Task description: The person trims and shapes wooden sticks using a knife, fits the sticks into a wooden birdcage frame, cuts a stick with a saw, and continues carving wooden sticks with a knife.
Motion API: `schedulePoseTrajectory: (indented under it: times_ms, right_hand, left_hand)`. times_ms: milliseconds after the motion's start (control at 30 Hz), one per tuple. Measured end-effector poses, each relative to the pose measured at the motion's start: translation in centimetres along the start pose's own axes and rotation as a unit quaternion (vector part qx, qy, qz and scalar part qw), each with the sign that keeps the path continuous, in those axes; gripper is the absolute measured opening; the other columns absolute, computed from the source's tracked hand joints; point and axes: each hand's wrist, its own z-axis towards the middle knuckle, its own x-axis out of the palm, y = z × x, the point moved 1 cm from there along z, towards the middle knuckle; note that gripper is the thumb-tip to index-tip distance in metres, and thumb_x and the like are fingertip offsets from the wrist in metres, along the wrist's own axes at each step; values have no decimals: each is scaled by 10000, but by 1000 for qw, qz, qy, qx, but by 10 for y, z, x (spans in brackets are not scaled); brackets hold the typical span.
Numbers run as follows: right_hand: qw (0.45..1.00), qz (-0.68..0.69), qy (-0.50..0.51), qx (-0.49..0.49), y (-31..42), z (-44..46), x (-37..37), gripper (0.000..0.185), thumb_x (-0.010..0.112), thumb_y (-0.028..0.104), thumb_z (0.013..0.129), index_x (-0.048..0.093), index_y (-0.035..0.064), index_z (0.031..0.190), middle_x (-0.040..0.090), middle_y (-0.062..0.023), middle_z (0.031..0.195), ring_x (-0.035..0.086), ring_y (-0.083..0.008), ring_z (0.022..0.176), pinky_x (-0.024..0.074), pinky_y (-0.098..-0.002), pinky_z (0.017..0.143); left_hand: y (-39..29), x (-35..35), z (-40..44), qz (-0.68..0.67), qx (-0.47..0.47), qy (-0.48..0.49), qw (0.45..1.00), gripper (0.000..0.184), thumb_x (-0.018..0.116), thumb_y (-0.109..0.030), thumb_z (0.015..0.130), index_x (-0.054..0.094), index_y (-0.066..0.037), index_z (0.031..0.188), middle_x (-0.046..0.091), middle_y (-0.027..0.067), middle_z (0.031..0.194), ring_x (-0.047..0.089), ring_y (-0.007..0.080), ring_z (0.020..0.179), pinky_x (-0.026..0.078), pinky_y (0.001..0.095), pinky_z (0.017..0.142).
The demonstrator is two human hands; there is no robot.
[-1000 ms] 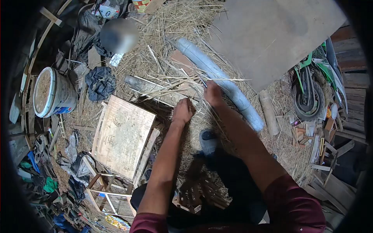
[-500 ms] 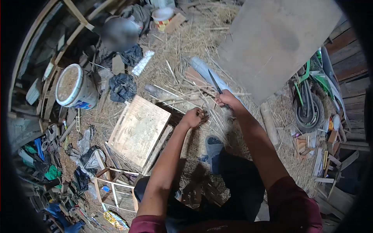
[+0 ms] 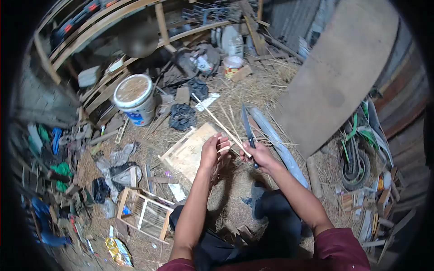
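My right hand (image 3: 260, 157) is closed around the dark handle of a knife (image 3: 247, 125), its blade pointing up and away. A thin pale wooden stick (image 3: 218, 121) runs from the same hand toward the upper left, beside the blade. To the left, my left hand (image 3: 213, 151) has its fingers apart and slightly curled, with nothing visible in it. Below and behind that hand lies a pale wooden box with a flat top (image 3: 183, 151), partly covered by the hand and forearm.
Straw and loose sticks cover the ground. A wooden frame with thin bars (image 3: 143, 214) lies lower left. A filled white bucket (image 3: 134, 97) stands upper left. At the right are a large board (image 3: 339, 72), a grey roll (image 3: 280, 147) and a wheel (image 3: 356, 169).
My view has tilted up, showing more shelving at the back. A stick now shows in my right hand with the knife. My left hand has opened from a closed curl.
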Motion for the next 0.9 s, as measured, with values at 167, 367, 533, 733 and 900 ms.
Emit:
schedulePoseTrajectory:
  times_ms: [167,367,533,733,900]
  right_hand:
    - [990,-12,134,-33,-2,-8,77,314,464,243,1012,575,13,1195,596,-10,841,581,-107,773,483,-259,717]
    - [974,-46,209,-69,-10,-23,139,369,463,268,1014,559,-4,1243,596,10,844,566,-86,794,463,-238,757]
    - [959,-127,233,-102,-21,-27,162,405,496,293,999,565,-42,1216,628,-34,894,597,-128,835,475,-282,792]
    - [918,-306,-55,-247,-9,-19,145,295,529,267,975,660,16,1059,638,-57,711,580,-99,644,447,-306,556]
    - [824,-411,-109,-374,60,-45,165,284,635,263,888,649,3,774,551,-124,538,528,-189,464,387,-367,471]
  left_hand:
    - [-48,-61,-34,-40,75,-80,993,409,440,-343,1002,476,-25,1256,600,115,1041,626,199,919,525,351,784]
    - [-70,-99,-63,-150,126,-86,977,309,447,-301,1003,524,-35,1140,582,59,939,592,162,863,521,331,721]
    - [-70,-118,-75,-157,159,-111,968,259,486,-267,997,584,-31,1038,582,20,803,562,110,683,484,265,632]
    - [-66,-130,-83,-101,200,-116,968,230,458,-247,1010,552,-44,957,453,-29,656,423,67,466,389,236,447]
    - [-64,-115,-91,-41,150,-90,984,224,437,-261,1013,541,-69,964,376,-61,608,282,15,429,232,197,380]
